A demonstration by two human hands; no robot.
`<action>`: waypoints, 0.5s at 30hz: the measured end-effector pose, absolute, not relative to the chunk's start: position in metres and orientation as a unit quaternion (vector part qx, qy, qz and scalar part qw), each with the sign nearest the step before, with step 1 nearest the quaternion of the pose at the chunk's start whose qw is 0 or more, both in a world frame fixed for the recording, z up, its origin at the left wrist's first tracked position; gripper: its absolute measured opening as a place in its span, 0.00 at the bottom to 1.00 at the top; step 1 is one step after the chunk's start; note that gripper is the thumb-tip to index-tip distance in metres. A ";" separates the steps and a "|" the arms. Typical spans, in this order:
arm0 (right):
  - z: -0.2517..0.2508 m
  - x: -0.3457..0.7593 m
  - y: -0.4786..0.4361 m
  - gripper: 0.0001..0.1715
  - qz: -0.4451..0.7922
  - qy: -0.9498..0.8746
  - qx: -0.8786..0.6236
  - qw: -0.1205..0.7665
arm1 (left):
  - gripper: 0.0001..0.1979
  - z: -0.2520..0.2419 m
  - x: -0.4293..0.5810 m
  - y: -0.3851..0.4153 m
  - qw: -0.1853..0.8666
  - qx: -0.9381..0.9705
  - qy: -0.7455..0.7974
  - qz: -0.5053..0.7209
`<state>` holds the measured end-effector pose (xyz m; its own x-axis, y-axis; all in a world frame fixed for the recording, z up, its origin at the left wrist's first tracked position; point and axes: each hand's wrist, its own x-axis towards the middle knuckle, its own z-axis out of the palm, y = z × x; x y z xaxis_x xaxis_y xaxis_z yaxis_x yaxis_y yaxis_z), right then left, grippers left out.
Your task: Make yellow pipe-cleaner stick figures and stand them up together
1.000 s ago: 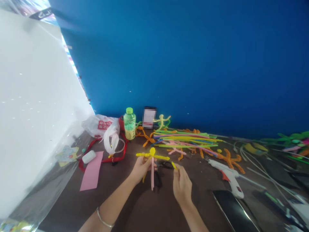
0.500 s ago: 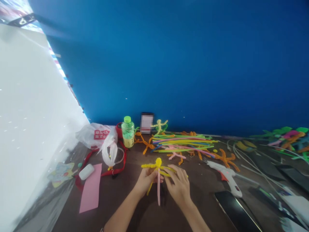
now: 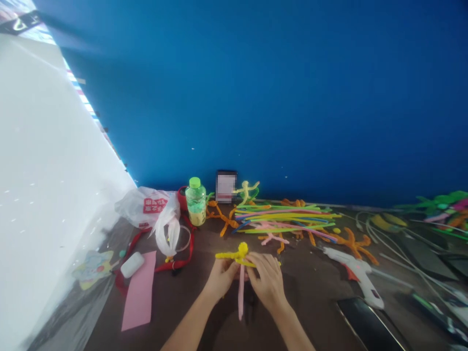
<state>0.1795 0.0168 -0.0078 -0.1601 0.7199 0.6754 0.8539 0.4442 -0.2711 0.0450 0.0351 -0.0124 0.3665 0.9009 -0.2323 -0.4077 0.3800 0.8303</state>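
Between my two hands is a yellow pipe-cleaner figure [image 3: 242,251] with a round coiled head and arms stretched sideways. A pink pipe cleaner [image 3: 241,292] hangs down from its middle. My left hand [image 3: 220,279] is closed on the figure's left side, thumb near its body. With bent fingers my right hand [image 3: 266,279] grips the yellow strand on the other side. The exact pinch points are hidden behind the fingers. Behind the hands lies a bundle of coloured pipe cleaners [image 3: 288,214], with orange pipe-cleaner figures [image 3: 353,242] around it.
A green-capped bottle [image 3: 196,202] and a white plastic bag [image 3: 146,207] stand back left. Pink paper [image 3: 139,297] carries a white case [image 3: 132,264]. At right lie a glue gun [image 3: 354,273], a phone [image 3: 369,324] and cables [image 3: 398,258]. A blue wall [image 3: 256,97] rises behind.
My right hand has closed in slightly over the yellow strand, and the figure's yellow lower strand is now mostly hidden. The pink strand still hangs down. The view has shifted slightly.
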 end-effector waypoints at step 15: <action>-0.006 0.184 0.012 0.06 -0.083 -0.761 -0.521 0.378 | 0.20 -0.012 0.039 0.035 0.736 0.420 0.392 0.358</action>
<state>0.1837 0.0117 -0.0061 -0.1710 0.7296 0.6622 0.8558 0.4431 -0.2671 0.0388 0.0347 -0.0121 0.4366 0.8566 -0.2752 -0.1981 0.3899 0.8993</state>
